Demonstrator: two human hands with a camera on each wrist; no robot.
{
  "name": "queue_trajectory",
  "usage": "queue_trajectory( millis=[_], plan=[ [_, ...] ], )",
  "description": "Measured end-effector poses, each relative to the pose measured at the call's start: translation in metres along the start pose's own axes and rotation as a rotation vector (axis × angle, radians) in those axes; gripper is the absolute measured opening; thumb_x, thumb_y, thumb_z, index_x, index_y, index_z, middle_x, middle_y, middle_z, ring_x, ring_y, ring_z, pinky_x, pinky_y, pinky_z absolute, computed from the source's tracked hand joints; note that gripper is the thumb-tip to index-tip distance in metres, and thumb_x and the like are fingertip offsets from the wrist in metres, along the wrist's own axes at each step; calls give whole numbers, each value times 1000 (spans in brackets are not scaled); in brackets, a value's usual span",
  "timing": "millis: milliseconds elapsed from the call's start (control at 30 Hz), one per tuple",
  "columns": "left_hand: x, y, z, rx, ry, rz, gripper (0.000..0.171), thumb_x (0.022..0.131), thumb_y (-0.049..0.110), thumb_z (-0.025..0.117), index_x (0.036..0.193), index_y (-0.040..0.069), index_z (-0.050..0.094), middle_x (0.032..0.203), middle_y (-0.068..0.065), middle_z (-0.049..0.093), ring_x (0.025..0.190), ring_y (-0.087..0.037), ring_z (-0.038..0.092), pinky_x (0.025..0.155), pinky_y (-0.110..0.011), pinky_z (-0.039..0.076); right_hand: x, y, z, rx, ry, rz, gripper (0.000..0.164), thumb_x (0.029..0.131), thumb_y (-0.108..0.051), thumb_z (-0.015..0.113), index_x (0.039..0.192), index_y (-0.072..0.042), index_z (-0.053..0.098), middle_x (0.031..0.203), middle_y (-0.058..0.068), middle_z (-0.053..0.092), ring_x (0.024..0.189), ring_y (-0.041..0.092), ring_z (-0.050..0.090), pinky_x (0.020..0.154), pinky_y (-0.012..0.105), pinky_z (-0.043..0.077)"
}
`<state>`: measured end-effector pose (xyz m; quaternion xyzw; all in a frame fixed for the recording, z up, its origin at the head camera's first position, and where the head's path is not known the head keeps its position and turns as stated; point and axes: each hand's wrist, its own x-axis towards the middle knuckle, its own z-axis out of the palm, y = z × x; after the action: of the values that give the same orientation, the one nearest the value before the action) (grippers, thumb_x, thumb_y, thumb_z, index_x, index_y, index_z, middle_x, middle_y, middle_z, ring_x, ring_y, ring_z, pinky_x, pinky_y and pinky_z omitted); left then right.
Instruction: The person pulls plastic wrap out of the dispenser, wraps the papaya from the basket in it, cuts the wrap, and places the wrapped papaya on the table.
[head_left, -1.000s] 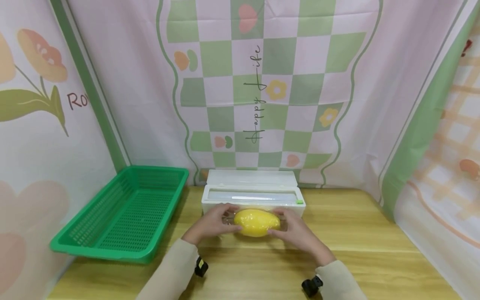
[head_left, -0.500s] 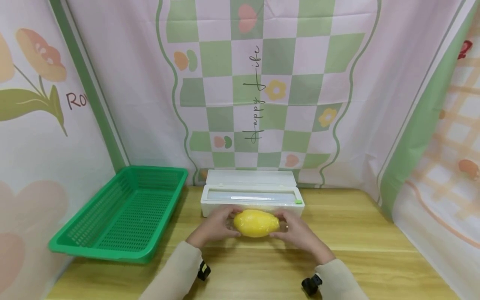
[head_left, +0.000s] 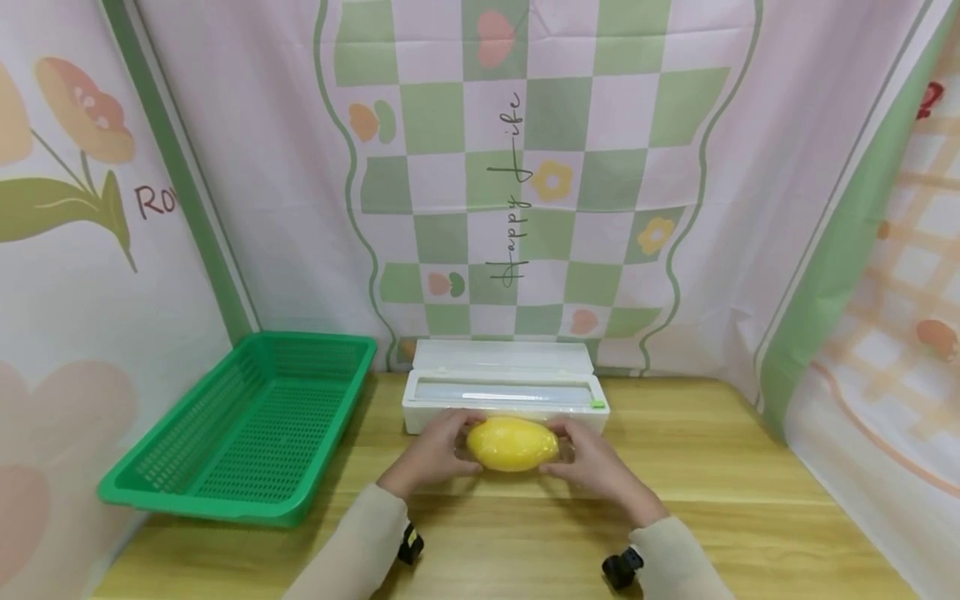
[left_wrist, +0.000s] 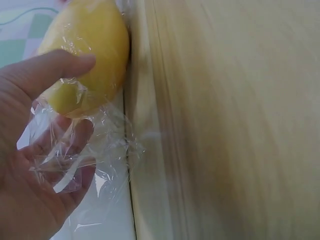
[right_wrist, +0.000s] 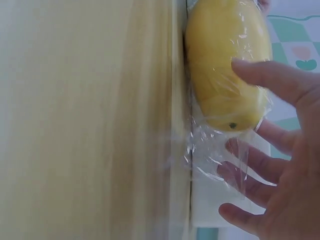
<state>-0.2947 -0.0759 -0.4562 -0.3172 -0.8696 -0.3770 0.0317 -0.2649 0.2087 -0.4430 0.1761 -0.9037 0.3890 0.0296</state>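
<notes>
A yellow mango (head_left: 512, 444) lies sideways between my two hands, wound in clear cling film. From its left end my left hand (head_left: 435, 454) holds it, thumb on the near side and fingers behind. My right hand (head_left: 596, 468) grips the other end in the same way. Loose crumpled cling film (left_wrist: 112, 145) hangs over the left fingers in the left wrist view. More slack film (right_wrist: 212, 155) trails past the mango's dark-spotted end in the right wrist view. Right behind the mango stands a white cling film box (head_left: 504, 413), lid raised, a roll inside.
A green plastic basket (head_left: 296, 510) with perforated sides sits on the left of the wooden table (head_left: 720, 467). The cling film box carries a small green slider (head_left: 597, 404) at its right end. Printed cloth (head_left: 555, 242) hangs behind and on both sides.
Both hands stay around the mango, which has turned slightly between them. The left hand and forearm have shifted a little to the right and closer in.
</notes>
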Motion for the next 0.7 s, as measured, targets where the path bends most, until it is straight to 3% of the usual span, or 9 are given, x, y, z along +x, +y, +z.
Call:
queue_trajectory(
  millis=[167,333,467,567,700],
  plan=[
    [-3,2,-3,-8,-18,-8,70,79,17,88,138,11,53,133,-6,52,118,-21,53,95,-32,51,-8,0,-12,4,16,8,55,91,-15,74,140,-3,51,140,20,52,129,42,48,104,59,41],
    [-5,5,-8,-5,-26,-22,70,80,22,87,140,11,52,137,-6,50,127,-23,47,103,-42,46,-2,9,-25,-5,238,20,38,94,-8,62,131,-1,56,128,21,57,119,40,52,99,57,44],
    [-6,6,-10,18,-22,-39,69,80,25,87,139,12,53,135,-6,52,123,-23,48,101,-43,47,8,24,-31,-46,371,36,47,97,-22,66,135,1,54,134,27,48,125,45,43,103,64,35],
    [-6,7,-11,30,-12,-48,67,81,28,86,139,13,55,131,-5,53,118,-22,51,97,-41,49,14,35,-35,-42,338,76,66,98,-39,65,145,1,44,146,32,36,134,51,33,108,68,27],
    [-5,13,-12,39,22,-36,57,84,29,83,134,16,59,132,-4,50,119,-22,49,97,-42,48,18,45,-39,44,227,164,82,97,-53,60,155,-4,31,157,31,24,136,54,31,109,67,27]
  ],
)
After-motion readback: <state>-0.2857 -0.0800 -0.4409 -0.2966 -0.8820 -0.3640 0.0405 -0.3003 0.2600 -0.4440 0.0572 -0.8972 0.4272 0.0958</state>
